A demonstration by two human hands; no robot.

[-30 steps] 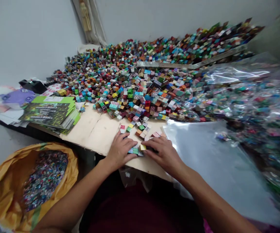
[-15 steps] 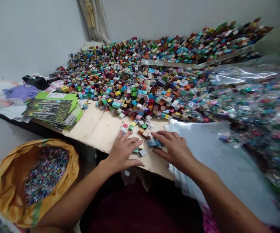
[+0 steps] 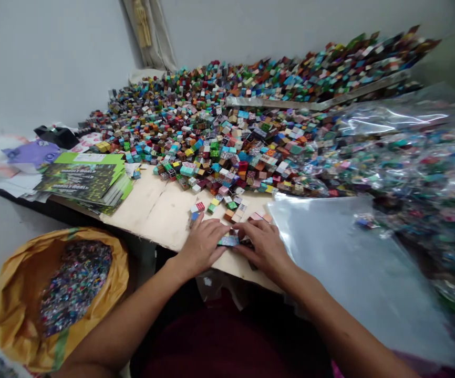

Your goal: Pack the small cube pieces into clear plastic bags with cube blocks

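Note:
Near the front edge of the pale board [image 3: 160, 210], my left hand [image 3: 203, 244] and my right hand [image 3: 262, 244] face each other. Between their fingertips lies a short group of small blocks [image 3: 228, 240], light blue on the near side. Fingers of both hands are closed round its two ends and partly hide it. Just beyond the hands are loose blocks, among them a red and white one [image 3: 199, 207] and a green one [image 3: 232, 205]. A big heap of colourful printed blocks [image 3: 196, 126] spreads behind them.
Green-edged printed cards [image 3: 89, 181] are stacked at the left. Below stands an orange-yellow sack [image 3: 14, 294] of small colourful pieces. Clear plastic sheets [image 3: 322, 226] lie at the right, beside bagged blocks [image 3: 420, 173]. A grey strip [image 3: 275, 103] crosses the heap.
My right hand has moved left with blocks, up to my left hand. Both hands' fingers have drawn together round the blocks. Loose blocks between them are now mostly covered.

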